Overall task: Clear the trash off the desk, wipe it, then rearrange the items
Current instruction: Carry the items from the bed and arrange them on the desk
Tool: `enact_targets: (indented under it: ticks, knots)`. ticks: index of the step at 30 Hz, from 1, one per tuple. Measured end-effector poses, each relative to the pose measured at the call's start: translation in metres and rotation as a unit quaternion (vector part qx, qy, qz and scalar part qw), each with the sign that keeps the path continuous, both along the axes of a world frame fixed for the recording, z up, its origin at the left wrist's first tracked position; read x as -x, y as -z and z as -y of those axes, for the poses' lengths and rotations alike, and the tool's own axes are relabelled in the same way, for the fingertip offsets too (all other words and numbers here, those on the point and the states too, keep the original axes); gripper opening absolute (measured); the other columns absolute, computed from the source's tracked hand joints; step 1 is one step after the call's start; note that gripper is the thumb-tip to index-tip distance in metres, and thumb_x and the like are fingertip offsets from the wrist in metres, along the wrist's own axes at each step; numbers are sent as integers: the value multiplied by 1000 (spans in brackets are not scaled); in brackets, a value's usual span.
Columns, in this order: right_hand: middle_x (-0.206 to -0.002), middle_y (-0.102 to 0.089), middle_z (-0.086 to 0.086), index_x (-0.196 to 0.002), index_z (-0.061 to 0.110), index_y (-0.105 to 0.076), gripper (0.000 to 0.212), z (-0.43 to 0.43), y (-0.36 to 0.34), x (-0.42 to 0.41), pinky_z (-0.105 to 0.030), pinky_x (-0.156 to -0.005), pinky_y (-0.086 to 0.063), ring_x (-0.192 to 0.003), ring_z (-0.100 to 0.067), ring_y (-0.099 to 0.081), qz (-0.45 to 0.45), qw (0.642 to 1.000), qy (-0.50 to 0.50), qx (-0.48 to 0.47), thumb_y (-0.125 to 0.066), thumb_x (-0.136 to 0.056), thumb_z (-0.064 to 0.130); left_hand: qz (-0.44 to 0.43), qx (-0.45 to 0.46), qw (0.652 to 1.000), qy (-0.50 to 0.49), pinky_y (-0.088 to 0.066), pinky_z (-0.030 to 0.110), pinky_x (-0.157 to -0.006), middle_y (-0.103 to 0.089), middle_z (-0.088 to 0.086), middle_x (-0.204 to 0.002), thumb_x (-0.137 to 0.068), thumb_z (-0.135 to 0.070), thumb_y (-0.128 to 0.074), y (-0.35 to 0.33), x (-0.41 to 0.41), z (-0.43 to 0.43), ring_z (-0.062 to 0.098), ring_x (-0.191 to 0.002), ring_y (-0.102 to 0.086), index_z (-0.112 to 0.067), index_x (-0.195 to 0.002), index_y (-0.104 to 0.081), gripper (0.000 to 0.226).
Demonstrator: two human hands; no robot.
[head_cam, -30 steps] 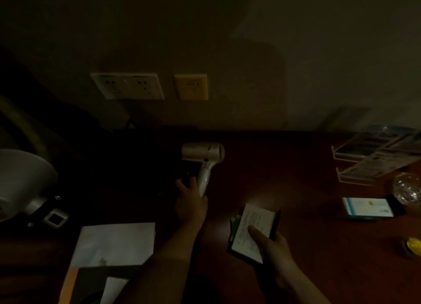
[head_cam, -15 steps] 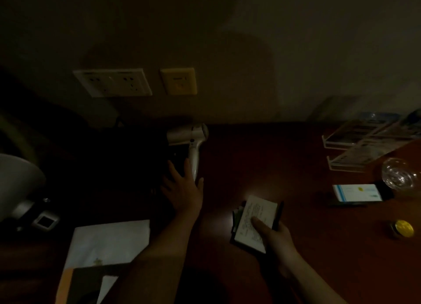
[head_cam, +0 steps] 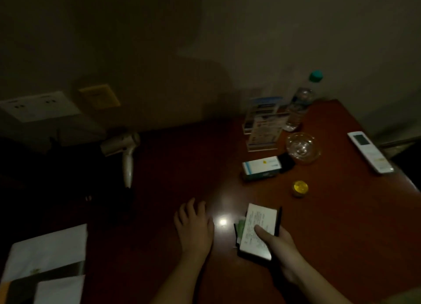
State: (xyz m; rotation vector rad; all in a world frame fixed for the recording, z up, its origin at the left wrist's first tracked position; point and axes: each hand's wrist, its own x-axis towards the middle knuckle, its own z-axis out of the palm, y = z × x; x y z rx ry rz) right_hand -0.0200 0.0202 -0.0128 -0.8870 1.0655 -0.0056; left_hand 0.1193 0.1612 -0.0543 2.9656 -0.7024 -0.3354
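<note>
Your right hand pinches notepad and loose pen, left hand spread empty beside it: tilt, and the pen could slip.

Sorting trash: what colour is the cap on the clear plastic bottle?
The clear plastic bottle's cap is teal green, clearest in the head view.

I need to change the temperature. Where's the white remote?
Head view: the remote lies at the right edge of the desk, right of the glass bowl.

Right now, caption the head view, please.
Dim desk: right hand grips a notepad and pen, left hand open beside it, hairdryer farther back.
</note>
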Motion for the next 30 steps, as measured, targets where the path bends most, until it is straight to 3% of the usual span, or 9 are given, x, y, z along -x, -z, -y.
enact_targets:
  ticks: [5,12,14,17,18,22,24,26,30]
  knots:
    - [-103,-67,-10,-116,15,-52,34,85,14,71,-50,-75,-57,-89,-30,-68,-50,993,-55,87,-67,-86,10,-22,23,999,-14,-36,39,-98,-44,1,-140,-90,-42,-53,-1,65,77,25,-126,-43,-27,-132,-49,44]
    - [-103,-60,-4,-110,12,-43,31,157,22,103,-31,-64,-58,-86,-21,-66,-83,963,-189,174,-65,-88,15,-58,-5,997,-57,-28,35,-106,-27,-2,-152,-100,-43,-35,-7,114,143,21,-138,-27,-30,-145,-27,48]
    - [-103,-58,1,-109,18,-45,29,164,27,99,-28,-66,-57,-89,-18,-64,-89,934,-253,234,-65,-88,21,-59,-15,996,-72,-29,35,-106,-27,-1,-152,-100,-42,-35,-8,117,145,21,-138,-28,-29,-145,-27,47]
    - [-106,-52,3,-106,26,-48,29,171,35,95,-36,-80,-56,-101,-19,-55,-127,865,-323,362,-67,-85,34,-63,-25,993,-98,-30,37,-106,-27,-1,-151,-100,-41,-37,-8,115,140,22,-136,-30,-29,-144,-29,47]
    - [-106,-53,3,-105,27,-49,28,171,35,94,-39,-81,-56,-101,-20,-55,-127,865,-318,367,-66,-85,35,-58,-26,992,-107,-31,36,-105,-28,0,-151,-100,-40,-38,-9,112,138,22,-135,-32,-29,-144,-30,46]
    - [-101,-65,-7,-104,16,-53,14,173,26,88,-34,-61,-56,-85,-24,-66,-94,946,-193,244,-58,-93,22,-32,16,991,-129,-34,37,-105,-27,0,-152,-97,-36,-47,-19,81,142,22,-134,-35,-27,-146,-27,53]
    - [-96,-67,-10,-106,12,-56,15,173,24,86,-44,-65,-58,-83,-29,-67,-73,977,-117,163,-58,-93,18,-20,54,991,-124,-33,39,-107,-24,1,-154,-95,-33,-52,-25,60,151,23,-136,-32,-26,-148,-24,61]
    - [-97,-68,-11,-107,14,-58,15,170,20,82,-52,-73,-57,-86,-33,-68,-54,986,-81,136,-60,-92,17,-24,82,992,-98,-29,41,-111,-18,1,-157,-92,-29,-58,-29,36,163,24,-141,-25,-26,-151,-19,70]
    - [-98,-69,-8,-103,17,-60,12,159,14,70,-49,-75,-57,-89,-30,-68,-27,990,-81,109,-59,-92,15,-38,63,997,-25,-26,43,-112,-16,-1,-158,-90,-26,-63,-27,-2,188,24,-143,-18,-28,-151,-17,77]
